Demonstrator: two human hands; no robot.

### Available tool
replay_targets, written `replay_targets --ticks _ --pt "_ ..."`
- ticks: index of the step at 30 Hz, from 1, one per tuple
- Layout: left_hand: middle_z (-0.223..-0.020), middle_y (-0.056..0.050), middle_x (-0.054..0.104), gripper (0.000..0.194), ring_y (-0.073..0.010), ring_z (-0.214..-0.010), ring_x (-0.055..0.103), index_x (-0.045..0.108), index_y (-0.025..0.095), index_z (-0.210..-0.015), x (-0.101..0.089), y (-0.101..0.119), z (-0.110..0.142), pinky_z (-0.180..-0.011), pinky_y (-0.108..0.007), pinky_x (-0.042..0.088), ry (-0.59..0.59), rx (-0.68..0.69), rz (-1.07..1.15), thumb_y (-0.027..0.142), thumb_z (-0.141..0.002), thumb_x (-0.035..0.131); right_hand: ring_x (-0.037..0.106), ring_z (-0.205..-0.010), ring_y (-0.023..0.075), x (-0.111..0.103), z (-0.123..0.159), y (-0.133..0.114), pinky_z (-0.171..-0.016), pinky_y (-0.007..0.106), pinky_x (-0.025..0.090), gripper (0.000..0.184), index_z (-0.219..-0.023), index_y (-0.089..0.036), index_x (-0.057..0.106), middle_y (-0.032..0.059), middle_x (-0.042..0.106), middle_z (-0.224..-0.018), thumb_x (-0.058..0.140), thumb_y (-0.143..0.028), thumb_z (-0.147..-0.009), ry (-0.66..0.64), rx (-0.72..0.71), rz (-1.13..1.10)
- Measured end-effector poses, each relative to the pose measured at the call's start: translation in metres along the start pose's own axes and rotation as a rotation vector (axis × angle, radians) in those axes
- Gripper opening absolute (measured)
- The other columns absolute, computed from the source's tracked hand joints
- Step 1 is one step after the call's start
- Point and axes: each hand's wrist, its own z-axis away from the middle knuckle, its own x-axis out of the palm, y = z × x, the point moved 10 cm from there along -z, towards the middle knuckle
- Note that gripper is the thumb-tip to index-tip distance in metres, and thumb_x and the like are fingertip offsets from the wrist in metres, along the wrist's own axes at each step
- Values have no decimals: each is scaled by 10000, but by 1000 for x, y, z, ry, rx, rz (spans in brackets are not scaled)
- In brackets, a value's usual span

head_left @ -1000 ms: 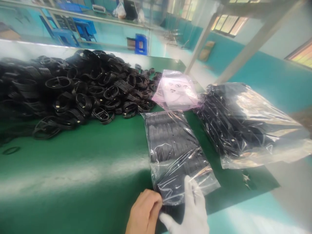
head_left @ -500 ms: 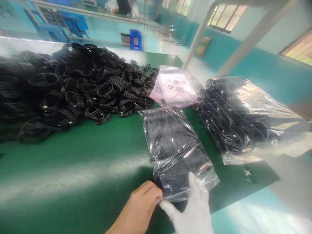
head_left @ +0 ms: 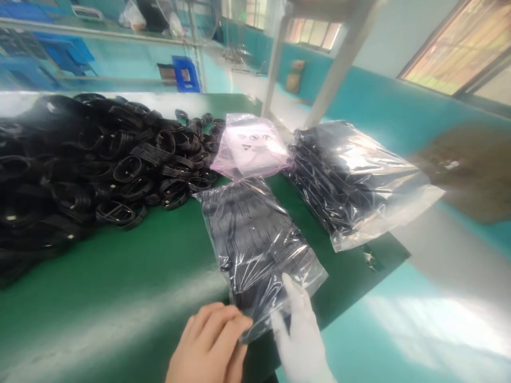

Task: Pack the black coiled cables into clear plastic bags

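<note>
A clear plastic bag [head_left: 255, 229] packed with rows of coiled black cables lies flat on the green table [head_left: 175, 266], its open-looking end toward me. My left hand [head_left: 211, 338], bare, has its fingers bent together over the bag's near left corner, film pinched under the fingertips; the thumb is partly hidden. My right hand [head_left: 297, 324], in a white glove, rests at the bag's near edge. Its thumb and fingers are apart, with the fingertips on the film.
A big heap of coiled black cables [head_left: 120, 154] covers the table's left and far side. Beyond the bag sits a pink plastic bag [head_left: 253, 149] with printed symbols. A second clear bag of cables [head_left: 351, 181] lies at right, near the table edge. Blue stool [head_left: 186, 74] behind.
My view has swung right, so everything appears further left. My right hand's thumb has come away from the left hand, and the left fingers have spread a little over the corner.
</note>
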Motion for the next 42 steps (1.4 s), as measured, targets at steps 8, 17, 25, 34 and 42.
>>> replay_targets --ticks 8,17,25,34,42 --pt "-1177 -74 547 431 -262 -1136 440 528 198 -1137 34 33 -48 -964 -443 330 66 -243 -263 176 -706 533 540 -815 203 -19 -26 10 -735 391 466 564 -1347 -247 279 80 588 -931 360 -111 -806 -2 -286 24" --pt "-1143 -43 558 552 -263 -1112 446 513 247 -1153 50 25 -50 -952 -457 329 -32 -434 -330 116 -623 594 551 -719 182 -5 -31 3 -648 332 486 551 -1304 -204 374 74 589 -838 356 -76 -769 -166 -498 -74" --pt "-1130 -66 573 492 -281 -1079 468 541 221 -1120 44 28 -47 -895 -471 336 120 -539 -418 88 -646 545 574 -842 215 -1 -28 8 -751 387 488 563 -1311 -206 361 104 608 -1000 380 -101 -758 -160 -520 -81" --pt "-1111 -58 580 436 -267 -1061 484 548 238 -1095 43 20 -50 -872 -453 349 128 -587 -455 106 -679 563 581 -876 212 -2 -25 17 -777 392 487 501 -1291 -211 388 91 615 -1021 389 -147 -794 -143 -504 -130" --pt "-1200 -113 508 476 -288 -1150 410 439 186 -1214 19 36 14 -921 -473 337 180 -668 -495 281 -759 541 547 -999 176 -18 -26 27 -840 343 478 385 -1221 -199 444 68 597 -1083 397 -195 -838 -118 -466 -259"
